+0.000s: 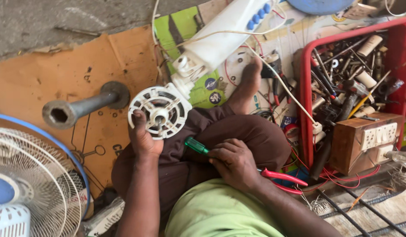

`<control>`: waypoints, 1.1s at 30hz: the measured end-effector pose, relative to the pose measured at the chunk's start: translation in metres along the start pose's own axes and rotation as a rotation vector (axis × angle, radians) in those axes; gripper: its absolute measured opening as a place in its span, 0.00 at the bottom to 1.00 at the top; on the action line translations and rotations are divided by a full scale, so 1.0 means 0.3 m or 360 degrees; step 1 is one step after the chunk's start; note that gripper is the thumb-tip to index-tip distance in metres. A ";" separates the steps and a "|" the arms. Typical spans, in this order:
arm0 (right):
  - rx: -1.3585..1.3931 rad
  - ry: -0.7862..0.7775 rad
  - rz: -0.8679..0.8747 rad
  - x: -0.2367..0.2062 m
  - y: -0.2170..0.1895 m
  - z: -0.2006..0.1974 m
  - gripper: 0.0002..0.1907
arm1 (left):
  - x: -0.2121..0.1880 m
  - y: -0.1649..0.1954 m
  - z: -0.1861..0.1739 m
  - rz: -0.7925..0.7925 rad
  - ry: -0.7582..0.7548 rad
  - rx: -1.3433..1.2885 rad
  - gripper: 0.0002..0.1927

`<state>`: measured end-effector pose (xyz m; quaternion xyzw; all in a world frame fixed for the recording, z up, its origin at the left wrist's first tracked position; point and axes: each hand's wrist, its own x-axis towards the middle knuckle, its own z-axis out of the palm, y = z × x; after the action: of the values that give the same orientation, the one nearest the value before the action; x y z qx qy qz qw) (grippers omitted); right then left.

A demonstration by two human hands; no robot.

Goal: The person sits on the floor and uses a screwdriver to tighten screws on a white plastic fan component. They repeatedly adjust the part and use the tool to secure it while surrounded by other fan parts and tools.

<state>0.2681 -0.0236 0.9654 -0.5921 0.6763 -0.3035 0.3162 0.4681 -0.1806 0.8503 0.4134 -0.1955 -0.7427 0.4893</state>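
We saw the left hand (pixel 143 139) closed around the lower edge of a round white fan motor housing (pixel 159 110), held left of the frame's middle above the lap, its flat slotted face turned up toward the camera. From the housing's upper right a white fan stand (pixel 220 37) ran diagonally toward the top of the frame, so the long axis of the whole piece lay from lower left to upper right. The right hand (pixel 233 164) rested on the thigh, clenched around a green-handled screwdriver (pixel 196 145) whose handle pointed up and left toward the housing; we could not see its tip. Red-handled pliers (pixel 284 179) stuck out from beneath that hand toward the right, and whether the hand gripped them too we could not tell. The housing lay up and left of the right hand, near it, with only the brown trouser cloth between. A dark metal pipe (pixel 82 107) lay on the orange cardboard (pixel 31 79) just left of the housing. A fan guard (pixel 31 175) filled the lower left corner. At right stood a red crate (pixel 306 105) full of tools, with a wooden socket box (pixel 365 140) in front of it, and a bare foot (pixel 249 81) rested between crate and stand.
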 end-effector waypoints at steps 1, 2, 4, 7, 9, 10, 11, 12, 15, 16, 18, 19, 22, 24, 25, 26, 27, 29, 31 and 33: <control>-0.0019 -0.0008 0.0011 0.001 -0.005 0.002 0.09 | -0.003 0.006 0.006 -0.0034 -0.0037 -0.0045 0.33; -0.0026 -0.0016 0.0024 0.000 -0.009 0.001 0.09 | -0.004 0.010 0.012 -0.0051 -0.0017 -0.0066 0.33; -0.0051 -0.0020 0.0039 -0.003 -0.014 -0.001 0.09 | -0.005 0.015 0.019 -0.0077 0.0007 -0.0119 0.33; -0.0066 -0.0035 0.0025 -0.008 -0.015 0.001 0.09 | -0.002 0.009 0.014 -0.0052 0.0060 -0.0163 0.32; -0.0085 -0.0034 0.0010 -0.008 -0.016 0.009 0.09 | 0.001 -0.003 0.001 -0.0103 0.0050 -0.0235 0.30; -0.0087 -0.0040 -0.0016 -0.005 -0.017 0.014 0.09 | 0.005 -0.012 -0.007 -0.0110 0.0050 -0.0271 0.30; -0.0103 -0.0039 -0.0024 -0.002 -0.018 0.021 0.09 | 0.008 -0.020 -0.015 -0.0092 0.0072 -0.0285 0.28; -0.0120 -0.0038 -0.0039 0.002 -0.020 0.026 0.09 | 0.013 -0.029 -0.023 -0.0068 0.0092 -0.0303 0.27; -0.0163 -0.0049 -0.0024 0.011 -0.027 0.036 0.09 | 0.021 -0.048 -0.039 0.0018 0.0085 -0.0384 0.23; -0.0180 -0.0056 0.0001 0.012 -0.029 0.037 0.09 | 0.022 -0.050 -0.042 0.0040 0.0072 -0.0416 0.21; -0.0173 -0.0093 0.0015 0.010 -0.034 0.036 0.09 | 0.023 -0.047 -0.042 0.0012 0.0045 -0.0422 0.24; -0.0174 -0.0108 0.0026 0.007 -0.037 0.036 0.09 | 0.022 -0.043 -0.039 -0.0006 0.0026 -0.0427 0.25; -0.0198 -0.0114 0.0082 -0.001 -0.044 0.041 0.09 | 0.018 -0.026 -0.025 -0.0046 0.0105 -0.0466 0.27; -0.0198 -0.0100 0.0086 -0.004 -0.049 0.047 0.09 | 0.014 -0.011 -0.016 -0.0082 0.0103 -0.0470 0.31; -0.0200 -0.0087 0.0088 -0.004 -0.052 0.049 0.09 | 0.013 -0.003 -0.013 -0.0101 0.0096 -0.0472 0.33; -0.0214 -0.0088 0.0089 -0.002 -0.053 0.051 0.09 | 0.013 0.004 -0.011 -0.0116 0.0068 -0.0504 0.35; -0.0227 -0.0091 0.0093 -0.001 -0.055 0.052 0.09 | 0.012 0.009 -0.009 -0.0133 0.0041 -0.0535 0.36; -0.0247 -0.0098 0.0092 0.004 -0.056 0.052 0.09 | 0.011 0.016 -0.007 -0.0143 0.0018 -0.0566 0.38; -0.0267 -0.0104 0.0082 0.008 -0.058 0.059 0.09 | 0.011 0.017 -0.007 -0.0130 0.0021 -0.0568 0.38; -0.0285 -0.0110 0.0105 0.009 -0.058 0.066 0.09 | 0.012 0.015 -0.008 -0.0109 0.0021 -0.0569 0.38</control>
<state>0.2940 -0.0290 0.9668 -0.6054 0.7087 -0.2105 0.2948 0.4720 -0.1854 0.8505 0.3310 -0.0431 -0.7791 0.5307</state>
